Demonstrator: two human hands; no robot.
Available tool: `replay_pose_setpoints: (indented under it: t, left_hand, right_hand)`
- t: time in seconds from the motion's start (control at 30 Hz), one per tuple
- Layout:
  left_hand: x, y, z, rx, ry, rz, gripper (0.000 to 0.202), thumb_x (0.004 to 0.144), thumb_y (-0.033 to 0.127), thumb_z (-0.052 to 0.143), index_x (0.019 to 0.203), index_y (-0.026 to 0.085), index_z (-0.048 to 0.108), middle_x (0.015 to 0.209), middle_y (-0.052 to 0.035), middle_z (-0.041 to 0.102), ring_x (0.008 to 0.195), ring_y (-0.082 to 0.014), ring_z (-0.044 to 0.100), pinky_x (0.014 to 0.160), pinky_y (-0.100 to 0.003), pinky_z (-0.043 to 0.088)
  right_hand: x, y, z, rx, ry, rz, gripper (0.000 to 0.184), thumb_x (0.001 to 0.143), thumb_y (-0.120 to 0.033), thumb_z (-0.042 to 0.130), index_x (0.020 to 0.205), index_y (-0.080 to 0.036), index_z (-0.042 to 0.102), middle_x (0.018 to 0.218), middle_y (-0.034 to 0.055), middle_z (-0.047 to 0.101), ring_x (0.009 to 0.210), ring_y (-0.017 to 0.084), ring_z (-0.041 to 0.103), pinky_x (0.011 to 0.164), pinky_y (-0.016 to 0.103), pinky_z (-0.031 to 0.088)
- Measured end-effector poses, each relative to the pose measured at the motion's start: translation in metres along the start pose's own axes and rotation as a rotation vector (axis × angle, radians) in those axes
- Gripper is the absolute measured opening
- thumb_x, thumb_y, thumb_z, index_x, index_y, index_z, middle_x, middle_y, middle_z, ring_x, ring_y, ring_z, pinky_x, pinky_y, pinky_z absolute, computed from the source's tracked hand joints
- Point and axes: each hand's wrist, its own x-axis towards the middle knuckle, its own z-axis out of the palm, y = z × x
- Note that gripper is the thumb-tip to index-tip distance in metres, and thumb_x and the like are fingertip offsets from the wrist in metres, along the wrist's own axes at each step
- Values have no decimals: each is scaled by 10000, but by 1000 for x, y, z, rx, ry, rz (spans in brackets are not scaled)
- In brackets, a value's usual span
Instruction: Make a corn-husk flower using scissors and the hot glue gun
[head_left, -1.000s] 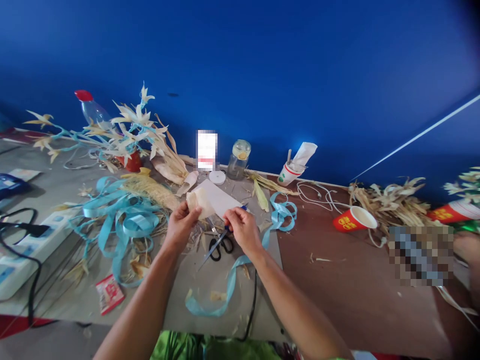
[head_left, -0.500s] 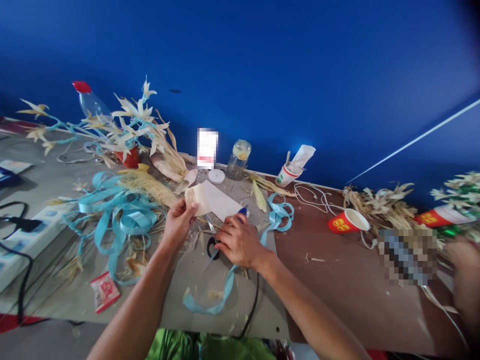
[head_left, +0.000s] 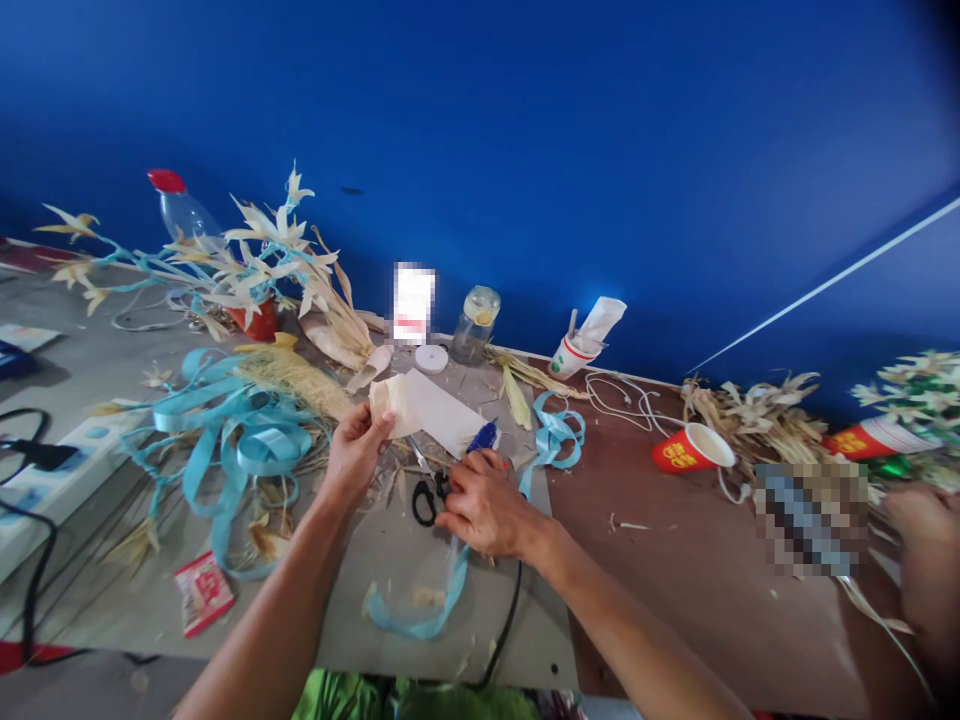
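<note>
A cream strip, apparently corn husk (head_left: pixel 397 402), is pinched between the thumb and fingers of my left hand (head_left: pixel 356 445). Just behind it a white sheet of paper (head_left: pixel 448 412) lies on the table. My right hand (head_left: pixel 484 500) is closed round a blue glue gun (head_left: pixel 482 437), whose tip points away over the paper's near corner; my fingers cover most of its body. A clear glue stick and a black cord trail below that hand. Scissors (head_left: pixel 424 502) with black handles lie against my right fingers, blades toward the paper.
Blue ribbon (head_left: pixel 274 445) heaps at left near a power strip (head_left: pixel 67 480) and husk flowers (head_left: pixel 262 260). A glass jar (head_left: pixel 475 325) and a white tape roll (head_left: pixel 431 359) stand behind. A red paper cup (head_left: pixel 694 447) is at right, with another person's hand (head_left: pixel 922 515) beyond.
My right hand has turned and drawn slightly toward me with the glue gun, so more of the scissors' handles shows. My left hand keeps its pinch on the husk.
</note>
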Motion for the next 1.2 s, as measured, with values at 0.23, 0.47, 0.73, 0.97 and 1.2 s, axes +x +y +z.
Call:
replay_pose_setpoints:
  t: [0.23, 0.47, 0.73, 0.97, 1.2]
  left_hand:
    - [0, 0, 2, -1, -11, 21, 199, 684, 293, 679, 686, 136, 557, 575, 51, 445, 455, -28, 270, 418, -181, 199]
    - [0, 0, 2, 14, -15, 15, 183, 693, 296, 669, 740, 142, 581, 600, 49, 465, 472, -36, 288, 425, -181, 211]
    - [0, -1, 0, 21, 14, -7, 210, 674, 321, 677, 718, 146, 569, 558, 59, 452, 443, -35, 290, 420, -188, 213]
    - [-1, 1, 1, 19, 12, -15, 225, 674, 334, 673, 726, 143, 567, 549, 63, 444, 430, -31, 271, 418, -190, 190]
    - [0, -2, 0, 25, 19, -3, 243, 662, 348, 686, 739, 142, 583, 546, 59, 453, 431, -36, 289, 422, -190, 212]
  right_hand:
    - [3, -9, -2, 7, -96, 171, 363, 834, -464, 506, 728, -160, 675, 804, 81, 606, 901, 221, 469, 799, 383, 279]
    - [23, -39, 3, -18, -79, 467, 376, 785, -435, 569, 991, -121, 564, 900, 125, 653, 877, 250, 589, 829, 378, 353]
    - [33, -41, -3, -27, -209, 448, 313, 772, -201, 533, 1068, -99, 520, 805, 141, 690, 740, 247, 661, 624, 303, 433]
    - [26, -35, -3, 15, -119, 504, 223, 798, -197, 481, 1015, -158, 513, 894, 115, 678, 787, 232, 659, 629, 286, 450]
    - [33, -37, -4, 88, -223, 571, 397, 742, -376, 599, 1053, -140, 522, 877, 138, 693, 839, 264, 663, 660, 306, 474]
